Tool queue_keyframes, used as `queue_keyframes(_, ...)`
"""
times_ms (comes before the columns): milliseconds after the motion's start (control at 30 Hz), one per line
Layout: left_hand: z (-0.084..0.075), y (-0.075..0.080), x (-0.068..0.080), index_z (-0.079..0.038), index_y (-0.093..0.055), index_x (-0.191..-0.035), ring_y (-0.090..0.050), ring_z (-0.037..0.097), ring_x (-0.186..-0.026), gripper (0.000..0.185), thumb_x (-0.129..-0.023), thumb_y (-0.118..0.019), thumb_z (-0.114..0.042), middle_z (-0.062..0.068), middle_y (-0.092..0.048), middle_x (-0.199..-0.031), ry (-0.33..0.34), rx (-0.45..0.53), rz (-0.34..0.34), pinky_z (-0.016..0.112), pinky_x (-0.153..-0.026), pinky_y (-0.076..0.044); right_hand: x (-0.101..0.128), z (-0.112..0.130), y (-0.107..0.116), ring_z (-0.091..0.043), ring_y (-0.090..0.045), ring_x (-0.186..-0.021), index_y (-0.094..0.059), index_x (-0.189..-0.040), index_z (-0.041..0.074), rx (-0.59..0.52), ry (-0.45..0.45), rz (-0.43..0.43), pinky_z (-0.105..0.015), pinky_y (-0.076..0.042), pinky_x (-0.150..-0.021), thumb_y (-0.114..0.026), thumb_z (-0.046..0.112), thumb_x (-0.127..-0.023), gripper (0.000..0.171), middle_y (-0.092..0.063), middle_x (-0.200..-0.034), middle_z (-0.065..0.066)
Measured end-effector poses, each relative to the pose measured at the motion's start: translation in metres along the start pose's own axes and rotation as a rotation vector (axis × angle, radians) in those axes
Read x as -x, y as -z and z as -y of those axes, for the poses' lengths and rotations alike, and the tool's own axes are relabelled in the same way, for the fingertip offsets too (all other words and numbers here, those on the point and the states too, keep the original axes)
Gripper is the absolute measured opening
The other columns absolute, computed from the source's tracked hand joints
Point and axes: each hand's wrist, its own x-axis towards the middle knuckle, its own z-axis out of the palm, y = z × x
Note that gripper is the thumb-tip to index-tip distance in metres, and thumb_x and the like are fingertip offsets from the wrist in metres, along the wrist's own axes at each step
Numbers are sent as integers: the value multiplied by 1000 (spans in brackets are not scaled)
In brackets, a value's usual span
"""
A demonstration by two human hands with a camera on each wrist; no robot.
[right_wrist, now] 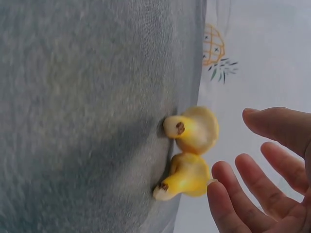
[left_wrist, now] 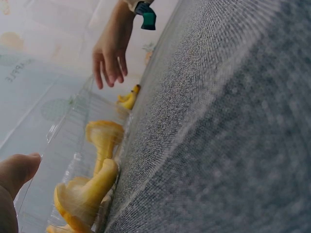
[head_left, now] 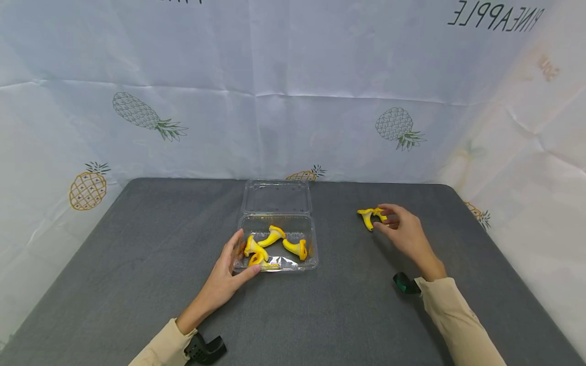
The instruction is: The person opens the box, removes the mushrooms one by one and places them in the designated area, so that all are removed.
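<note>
Six yellow toy mushrooms are showing in all: four are lying inside the one clear plastic container (head_left: 277, 239) near the middle of the gray counter (head_left: 137, 264), and two mushrooms (head_left: 370, 217) are lying together toward the counter's far right corner. Two hands are reaching over the counter.

Two yellow mushrooms (head_left: 372, 216) touching on grey mat, right of clear box (head_left: 276, 230).

The head camera is looking down across the bench (head_left: 137, 284); both wrist cameras are skimming it closely, sharing the loose yellow mushrooms (right_wrist: 190, 151).
</note>
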Motion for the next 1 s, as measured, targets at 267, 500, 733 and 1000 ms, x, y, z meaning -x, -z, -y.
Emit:
queue_keyframes(267,0,0,0,-8,-7,-160,-19,43,-151,91,-94,-69,-23,18,-8,-166,6,-6,-2,65,-119,-20,3,12,-8,-35,-68,-99,-58,-133,-1,-22,60,8,-51,-58,-87,-73,8,-90,46,-64,-116,-22)
queue_keyframes(500,-1,0,0,-9,-8,-160,-17,42,-152,92,-94,-69,-23,17,-8,-167,12,-15,-2,64,-119,-21,7,23,-13,-34,-67,-100,-59,-132,0,-47,92,35,-49,-57,-87,-73,8,-90,46,-65,-118,-22)
queue_keyframes(733,-2,0,0,-8,-7,-160,-19,43,-151,92,-94,-69,-23,18,-8,-166,16,-17,-2,64,-119,-21,10,32,-25,-33,-70,-98,-60,-130,1,-79,161,50,-45,-58,-86,-76,3,-85,47,-66,-115,-21)
queue_keyframes(1000,-2,0,0,-9,-7,-160,-19,43,-151,91,-94,-69,-23,17,-8,-167,13,-16,-1,64,-119,-21,14,45,-33,-34,-67,-102,-58,-133,2,-77,187,114,-48,-58,-87,-75,7,-87,49,-64,-123,-21)
